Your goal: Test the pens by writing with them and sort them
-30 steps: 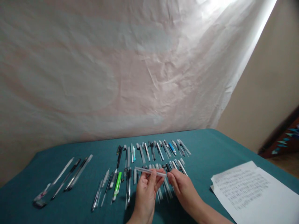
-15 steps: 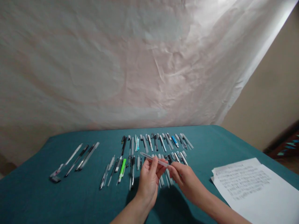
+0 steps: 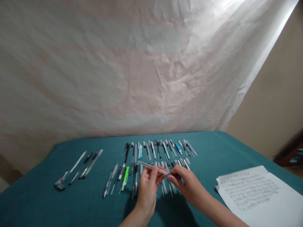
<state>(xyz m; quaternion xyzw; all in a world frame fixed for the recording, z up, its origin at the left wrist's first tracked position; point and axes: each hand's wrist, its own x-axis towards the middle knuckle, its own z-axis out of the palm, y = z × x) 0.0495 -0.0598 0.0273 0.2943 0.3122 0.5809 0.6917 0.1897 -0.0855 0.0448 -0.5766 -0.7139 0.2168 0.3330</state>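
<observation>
A clear, whitish pen barrel is held slanting above the table, its far end pointing left. My left hand pinches it between thumb and fingers near the middle. At its right end, the fingertips of my right hand close on the tip; whether a smaller part is between them is too small to tell. Below and behind both hands lies a front row of pens and pen parts, partly hidden by them. A bright green pen is in that row, left of my left hand, beside a clear pen.
Farther back runs another row of pens, with a blue one among them. Several black and clear pens lie at the left, near a crumpled clear wrapper. Handwritten paper sheets rest on the green cloth at right.
The view has shifted slightly, so the table sits lower. The right fingers have moved a little along to the very end of the barrel; the left hand keeps its pinch.
</observation>
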